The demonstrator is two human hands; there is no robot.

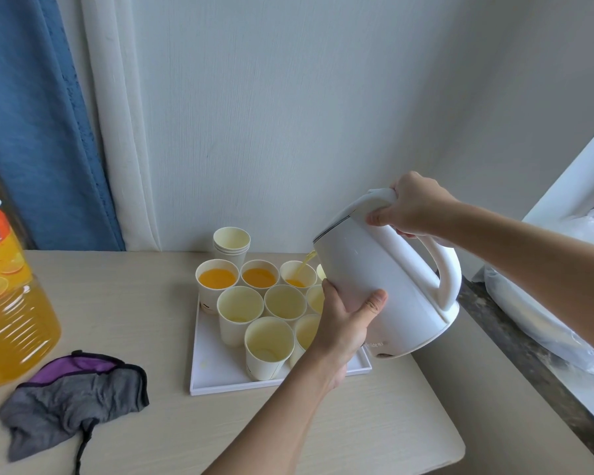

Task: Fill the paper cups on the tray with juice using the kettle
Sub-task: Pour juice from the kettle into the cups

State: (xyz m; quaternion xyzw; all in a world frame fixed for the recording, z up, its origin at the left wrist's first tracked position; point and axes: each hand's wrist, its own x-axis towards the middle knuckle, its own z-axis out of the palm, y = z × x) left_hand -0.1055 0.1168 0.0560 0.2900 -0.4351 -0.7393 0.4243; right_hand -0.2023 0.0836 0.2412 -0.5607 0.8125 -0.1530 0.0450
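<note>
- The kettle (374,279) hangs tilted over the tray's (213,375) right side, spout low and to the left, clear of the worktop (117,303).
- The right hand (412,207) grips the top of the kettle's handle, fingers (383,216) curled tight round it.
- The left hand (347,317) lies spread against the kettle's lower body, thumb out and fingers fairly straight, propping rather than clasping it.
- A thin stream of juice (306,264) runs from the spout into the third cup (297,275) of the back row, which holds only a little.
- The two cups to its left (217,278) are nearly full of orange juice; the cups in front (269,337) are empty.
- The kettle and left forearm hide the cups on the tray's right side, so I cannot count them.
- A stack (231,243) of spare cups stands behind the tray, by the wall.
- At far left stands a big juice bottle (11,303), with a crumpled grey and purple cloth (72,395) in front of it.
- A blue curtain (31,114) hangs behind the bottle; a clear plastic bag (546,303) lies on the ledge to the right.
</note>
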